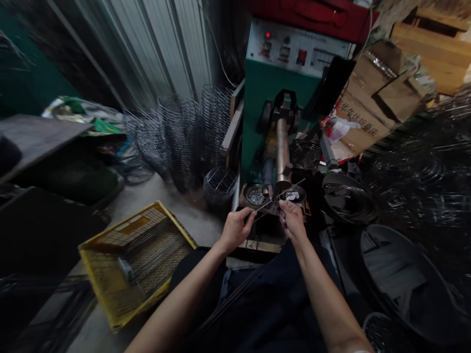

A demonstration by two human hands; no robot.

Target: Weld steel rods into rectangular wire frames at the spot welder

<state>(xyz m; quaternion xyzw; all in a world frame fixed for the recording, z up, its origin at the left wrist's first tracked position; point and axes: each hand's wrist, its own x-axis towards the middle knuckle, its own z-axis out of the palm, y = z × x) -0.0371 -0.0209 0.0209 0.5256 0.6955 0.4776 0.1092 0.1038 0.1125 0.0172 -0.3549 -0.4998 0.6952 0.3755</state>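
My left hand (237, 229) is closed in a pinch on a thin metal rod (262, 206), which slants up to the right under the electrodes of a green spot welder (253, 117). Close by on the right, my right hand (292, 219) is closed too, its fingertips on thin metal rods crossing below the thick copper-coloured electrode arm (282, 152). Its grip is small and dark, so the exact contact is hard to see. Beside the lower electrode sits a round dish of small metal pieces (256, 195). Another dark dish (295, 195) with white scraps stands behind my right hand.
At my left a yellow plastic crate (110, 294) holds several thin rods. Stacks of wire rings (180, 137) stand by the corrugated wall. To the right are cardboard boxes (368, 113), a dark round tub (346, 196) and piled wire parts (423, 171). Loose rods lie across my lap.
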